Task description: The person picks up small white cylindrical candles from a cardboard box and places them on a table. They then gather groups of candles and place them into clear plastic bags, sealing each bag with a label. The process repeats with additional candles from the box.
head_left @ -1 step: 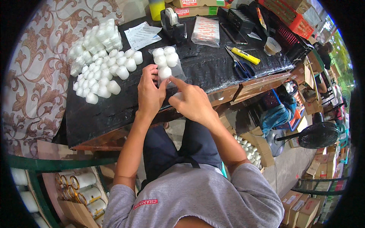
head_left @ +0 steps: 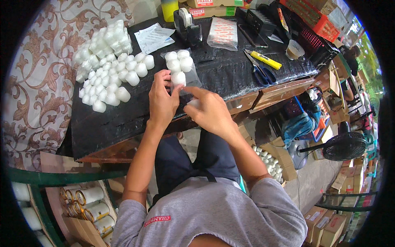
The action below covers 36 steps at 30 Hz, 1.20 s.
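Observation:
Several white votive candles [head_left: 180, 61] lie in two short rows on a clear plastic bag [head_left: 192, 76] near the front of the black-covered table. My left hand [head_left: 161, 99] curls round the nearest candle [head_left: 178, 78], thumb and fingers on its sides. My right hand [head_left: 210, 109] is beside it, index finger stretched toward that candle's base, the other fingers curled. A white piece, apparently another candle [head_left: 193, 103], shows partly within the right hand; most of it is hidden. To the left, loose white candles [head_left: 111, 78] stand close together in a large group.
Wrapped candles [head_left: 109, 39], papers [head_left: 154, 38], a tape dispenser [head_left: 187, 26] and a flat plastic packet [head_left: 222, 33] lie at the back. Scissors [head_left: 263, 75], a yellow cutter [head_left: 266, 60] and a small cup [head_left: 294, 49] are to the right. Below stands a box of candles [head_left: 284, 158].
My right hand has shifted slightly, its index finger pulling back a little from the nearest candle. The left hand and the candles look almost unchanged.

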Tool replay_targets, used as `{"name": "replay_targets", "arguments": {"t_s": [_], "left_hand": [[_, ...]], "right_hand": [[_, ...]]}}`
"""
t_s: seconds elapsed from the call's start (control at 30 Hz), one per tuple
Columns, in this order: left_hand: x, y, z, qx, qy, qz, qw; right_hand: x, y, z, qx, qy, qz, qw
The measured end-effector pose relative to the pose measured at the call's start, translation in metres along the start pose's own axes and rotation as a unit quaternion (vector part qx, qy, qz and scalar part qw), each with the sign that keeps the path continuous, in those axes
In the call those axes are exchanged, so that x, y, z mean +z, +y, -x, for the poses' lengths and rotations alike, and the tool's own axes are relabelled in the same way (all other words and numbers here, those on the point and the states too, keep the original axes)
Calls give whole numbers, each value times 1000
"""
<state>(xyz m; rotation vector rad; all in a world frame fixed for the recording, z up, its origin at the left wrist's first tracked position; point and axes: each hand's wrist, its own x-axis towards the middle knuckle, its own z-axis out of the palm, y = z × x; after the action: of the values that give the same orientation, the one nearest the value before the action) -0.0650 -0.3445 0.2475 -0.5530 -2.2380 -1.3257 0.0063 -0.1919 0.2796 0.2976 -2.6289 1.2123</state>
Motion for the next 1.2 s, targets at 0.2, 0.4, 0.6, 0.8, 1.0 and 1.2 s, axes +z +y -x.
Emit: {"name": "replay_targets", "arguments": {"t_s": [0.2, 0.4, 0.6, 0.8, 1.0, 1.2], "left_hand": [[-5, 10, -3, 93, 36, -87, 991], [-2, 3, -5, 82, 20, -18, 996], [0, 5, -5, 105, 37, -17, 994], [4, 8, -5, 90, 37, -99, 990], [0, 5, -9, -20, -31, -199, 979], [0, -8, -11, -50, -72, -254, 963]], "right_hand": [[15, 16, 4, -213, 224, -16, 951], [33, 42, -19, -203, 249, 33, 946], [30, 43, -25, -179, 265, 101, 942], [20, 36, -46, -110, 240, 115, 958], [7, 49, -49, -93, 143, 180, 969], [14, 55, -52, -134, 147, 182, 963]]}}
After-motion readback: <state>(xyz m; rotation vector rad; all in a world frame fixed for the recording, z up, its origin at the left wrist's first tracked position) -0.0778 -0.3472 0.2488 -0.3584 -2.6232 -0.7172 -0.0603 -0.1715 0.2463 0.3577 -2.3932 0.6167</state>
